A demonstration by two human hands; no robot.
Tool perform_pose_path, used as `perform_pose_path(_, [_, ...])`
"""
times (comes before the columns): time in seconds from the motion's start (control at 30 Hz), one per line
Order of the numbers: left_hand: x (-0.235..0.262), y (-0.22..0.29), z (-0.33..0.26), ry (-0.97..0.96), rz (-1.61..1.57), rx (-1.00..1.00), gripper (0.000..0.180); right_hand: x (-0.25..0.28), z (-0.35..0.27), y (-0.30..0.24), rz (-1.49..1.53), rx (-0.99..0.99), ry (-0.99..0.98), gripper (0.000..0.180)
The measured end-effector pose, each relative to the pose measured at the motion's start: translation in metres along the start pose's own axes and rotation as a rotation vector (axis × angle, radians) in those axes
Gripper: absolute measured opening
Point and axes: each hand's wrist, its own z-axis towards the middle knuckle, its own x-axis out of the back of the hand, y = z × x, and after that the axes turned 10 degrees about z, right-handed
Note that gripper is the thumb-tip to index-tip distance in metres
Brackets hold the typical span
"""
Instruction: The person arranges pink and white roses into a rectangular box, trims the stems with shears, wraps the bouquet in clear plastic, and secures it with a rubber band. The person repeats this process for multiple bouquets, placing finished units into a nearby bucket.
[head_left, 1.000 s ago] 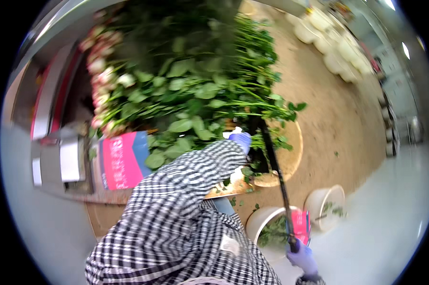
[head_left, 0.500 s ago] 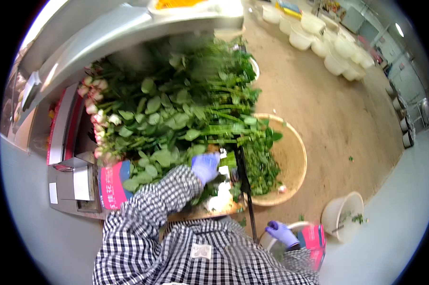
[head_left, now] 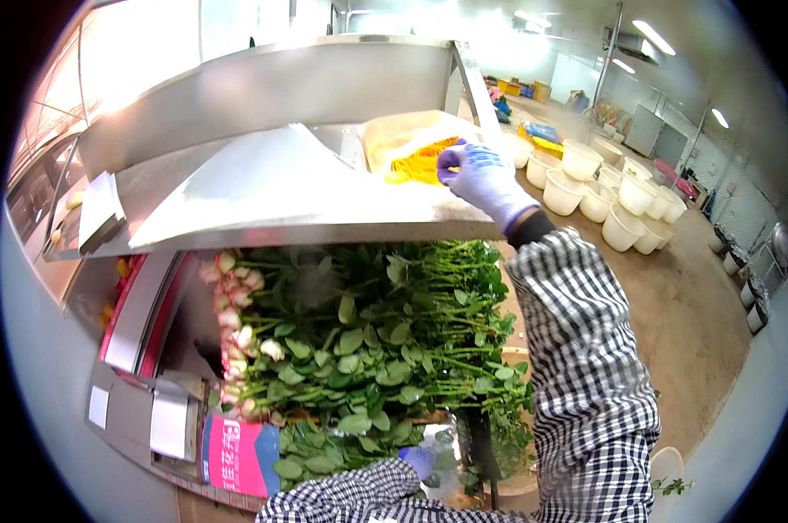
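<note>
My right hand (head_left: 488, 181), in a purple glove, reaches over the metal shelf (head_left: 359, 231). Its thumb and fingers curl together at the edge of a pile of thin yellow rubber bands (head_left: 416, 166) in a whitish open bag (head_left: 394, 131). Whether a band is caught between the fingertips is too small to tell. Low in the picture, my left hand (head_left: 418, 460), gloved too, is closed around rose stems at the near edge of the bench, its fingers partly hidden. Pink-and-white roses (head_left: 232, 305) lie in rows there, heads left, leafy stems (head_left: 394, 357) pointing right.
Overhanging the roses, the shelf carries a large white sheet (head_left: 245, 179). A pink-and-blue printed box (head_left: 237, 453) stands at the near left. A dark upright bar (head_left: 481, 453) rises beside the stems. Several white tubs (head_left: 620, 227) are grouped on the floor at the right.
My right hand has risen from beside the bucket at the lower right to the rubber bands on the shelf. The view has tilted up; my left hand stays low by the stems.
</note>
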Motion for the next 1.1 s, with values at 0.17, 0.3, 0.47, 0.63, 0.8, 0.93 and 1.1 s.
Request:
perform_pose_path(0.17, [-0.021,-0.011,0.014,0.347,-0.102,-0.126,0.022,-0.054,0.058,0.005,-0.083,-0.062,-0.169,0.024])
perform_pose_path(0.3, [-0.044,-0.014,0.022,0.468,-0.041,-0.137,0.018,-0.041,0.051,0.007,0.052,-0.071,-0.328,0.016])
perform_pose_path(0.47, [-0.061,-0.020,0.019,0.269,-0.027,-0.229,0.017,-0.022,0.045,0.021,0.278,-0.173,-0.314,0.020])
perform_pose_path(0.63, [-0.060,-0.026,0.032,0.028,-0.054,-0.244,0.021,-0.027,0.053,0.038,0.924,-0.209,0.047,0.016])
perform_pose_path(0.8, [-0.039,-0.020,0.031,-0.058,-0.094,-0.175,0.020,-0.026,0.051,0.036,1.234,-0.258,0.202,0.020])
perform_pose_path(0.93, [-0.027,-0.015,0.023,-0.099,-0.187,0.011,0.019,-0.023,0.052,0.029,1.220,-0.373,0.167,0.024])
perform_pose_path(1.1, [0.003,-0.014,0.006,-0.047,-0.172,-0.069,0.023,-0.013,0.026,0.037,1.032,-0.103,0.104,0.028])
